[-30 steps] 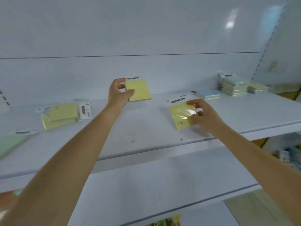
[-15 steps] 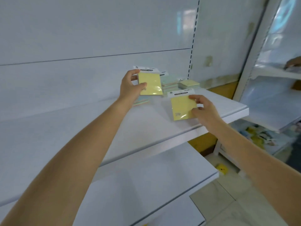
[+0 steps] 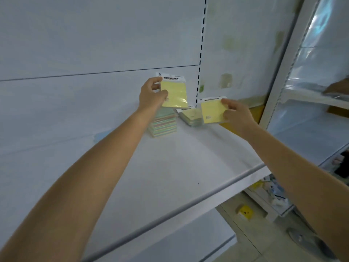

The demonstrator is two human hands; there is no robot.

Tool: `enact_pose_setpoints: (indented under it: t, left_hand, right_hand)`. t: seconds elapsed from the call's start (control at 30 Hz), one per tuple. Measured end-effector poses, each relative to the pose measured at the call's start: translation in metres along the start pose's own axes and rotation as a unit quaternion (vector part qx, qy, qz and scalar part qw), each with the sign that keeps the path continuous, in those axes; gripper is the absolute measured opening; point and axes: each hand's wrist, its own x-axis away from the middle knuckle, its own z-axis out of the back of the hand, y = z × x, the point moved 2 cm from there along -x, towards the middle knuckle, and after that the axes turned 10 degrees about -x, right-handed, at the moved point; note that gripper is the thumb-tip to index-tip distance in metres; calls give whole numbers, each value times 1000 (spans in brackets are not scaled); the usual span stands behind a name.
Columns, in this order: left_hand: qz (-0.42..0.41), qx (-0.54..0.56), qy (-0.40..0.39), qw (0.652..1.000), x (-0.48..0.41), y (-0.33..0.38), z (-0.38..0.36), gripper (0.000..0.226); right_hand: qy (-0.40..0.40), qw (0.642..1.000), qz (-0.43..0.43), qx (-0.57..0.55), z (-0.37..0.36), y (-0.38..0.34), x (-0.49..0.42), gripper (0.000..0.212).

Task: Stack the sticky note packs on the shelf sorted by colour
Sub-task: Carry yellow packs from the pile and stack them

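Note:
My left hand [image 3: 152, 96] grips a yellow sticky note pack [image 3: 175, 93] with a white header, held upright above a tall stack of green and pastel packs [image 3: 164, 124] at the back of the white shelf [image 3: 188, 167]. My right hand [image 3: 236, 114] holds a second yellow pack [image 3: 211, 111] in the air, just right of a low pile of yellow packs [image 3: 189, 116] lying by the shelf's back corner. A flat blue pack [image 3: 100, 137] lies further left, partly hidden by my left forearm.
A slotted upright [image 3: 201, 53] runs down the back panel. The shelf's rounded front edge [image 3: 217, 191] crosses the middle, with a lower shelf beneath. To the right stands another white shelf unit [image 3: 311, 129]. On the tiled floor lies a small yellow object [image 3: 244, 211].
The view has swung right along the shelf. Both hands carried their yellow packs rightwards to the stacks in the back corner; the right pack rose off the shelf surface.

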Motion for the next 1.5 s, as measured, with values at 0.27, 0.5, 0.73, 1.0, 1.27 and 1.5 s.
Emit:
enact_pose_setpoints:
  t: [0.27,0.5,0.73,1.0,1.27,1.5]
  left_hand:
    - [6,11,107,994,-9,-8,-2,48]
    - [2,-14,169,986,8,1,-15,47]
    - [23,-52,169,984,8,6,-42,49]
    - [46,-95,107,989,-15,5,-96,50]
    - [13,-334,59,941,-16,-29,-128,28]
    - [22,-432,-2,901,-17,-41,-134,26]
  right_hand:
    - [-121,990,28,72,-40,4,-81,49]
    - [-188,958,74,205,-52,34,-101,40]
    - [-165,952,149,209,-35,35,-86,50]
    - [-321,864,153,357,-11,54,-13,53]
    - [-327,836,157,411,-13,56,-10,51]
    - [-322,840,156,409,-13,56,-10,52]
